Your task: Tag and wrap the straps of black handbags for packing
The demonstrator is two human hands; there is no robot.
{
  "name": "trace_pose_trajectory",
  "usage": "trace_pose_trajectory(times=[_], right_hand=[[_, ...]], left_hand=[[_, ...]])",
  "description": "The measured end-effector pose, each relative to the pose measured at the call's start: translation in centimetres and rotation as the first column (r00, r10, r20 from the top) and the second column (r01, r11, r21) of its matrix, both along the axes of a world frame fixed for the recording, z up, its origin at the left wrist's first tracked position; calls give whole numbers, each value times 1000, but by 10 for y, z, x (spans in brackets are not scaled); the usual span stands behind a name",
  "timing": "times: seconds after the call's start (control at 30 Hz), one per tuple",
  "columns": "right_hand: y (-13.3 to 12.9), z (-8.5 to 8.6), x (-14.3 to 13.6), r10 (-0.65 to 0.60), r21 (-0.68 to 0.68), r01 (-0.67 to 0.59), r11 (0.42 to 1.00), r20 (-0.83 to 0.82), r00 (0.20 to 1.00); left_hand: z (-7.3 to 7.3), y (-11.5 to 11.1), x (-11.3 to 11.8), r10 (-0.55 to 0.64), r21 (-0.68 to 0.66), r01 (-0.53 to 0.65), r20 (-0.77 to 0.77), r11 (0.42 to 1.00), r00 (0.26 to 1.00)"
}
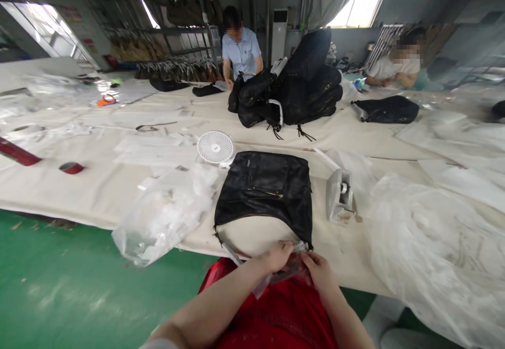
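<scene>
A black handbag (pixel 268 180) with a zipped front pocket lies flat on the cloth-covered table, its curved opening and strap towards me. Both hands meet at the near right end of its strap, just past the table edge. My left hand (pixel 281 256) is closed on the strap, which has clear plastic wrap (pixel 262 285) around it. Close beside it, my right hand (pixel 317 269) pinches the plastic-wrapped strap near where it joins the bag. The fingertips are partly hidden.
Left of the bag are a white fan (pixel 215 147) and a heap of clear plastic bags (pixel 168 212). A tape dispenser (pixel 340 196) stands to the right, before a large plastic pile (pixel 437 233). Black bags (pixel 292 86) are stacked behind. Two people (pixel 241 49) work across the table.
</scene>
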State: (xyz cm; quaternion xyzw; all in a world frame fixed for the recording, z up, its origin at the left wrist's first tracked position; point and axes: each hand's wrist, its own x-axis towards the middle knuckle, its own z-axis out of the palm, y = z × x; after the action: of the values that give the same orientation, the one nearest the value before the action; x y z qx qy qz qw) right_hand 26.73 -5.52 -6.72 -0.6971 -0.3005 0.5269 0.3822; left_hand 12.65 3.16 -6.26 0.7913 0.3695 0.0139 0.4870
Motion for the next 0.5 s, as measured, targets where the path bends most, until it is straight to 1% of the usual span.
trace_pose_trajectory(times=[0.07, 0.13, 0.2, 0.27, 0.37, 0.43, 0.5], right_hand=[[1, 2, 0, 3, 22, -2, 1000, -69, 998], [2, 3, -1, -32, 64, 41, 997, -138, 990], [3, 6, -3, -84, 113, 105, 988, -176, 981], [3, 9, -4, -99, 144, 127, 981, -183, 978], [5, 14, -4, -48, 116, 57, 992, -86, 995], [6, 18, -4, 11, 61, -14, 998, 55, 998], [9, 22, -3, 82, 15, -87, 996, 207, 975]], left_hand=[[1, -1, 1, 6, 10, -6, -3, 1000, 1000], [3, -3, 2, 12, 14, -12, -12, 1000, 1000], [6, -3, 4, 16, 11, -16, -24, 1000, 1000], [9, -4, 5, 24, 5, -24, -36, 1000, 999], [12, -4, 5, 45, -9, -45, -36, 999, 998], [11, -4, 4, 49, -17, -50, -25, 999, 998], [10, -4, 3, 28, -14, -28, -12, 999, 1000]])
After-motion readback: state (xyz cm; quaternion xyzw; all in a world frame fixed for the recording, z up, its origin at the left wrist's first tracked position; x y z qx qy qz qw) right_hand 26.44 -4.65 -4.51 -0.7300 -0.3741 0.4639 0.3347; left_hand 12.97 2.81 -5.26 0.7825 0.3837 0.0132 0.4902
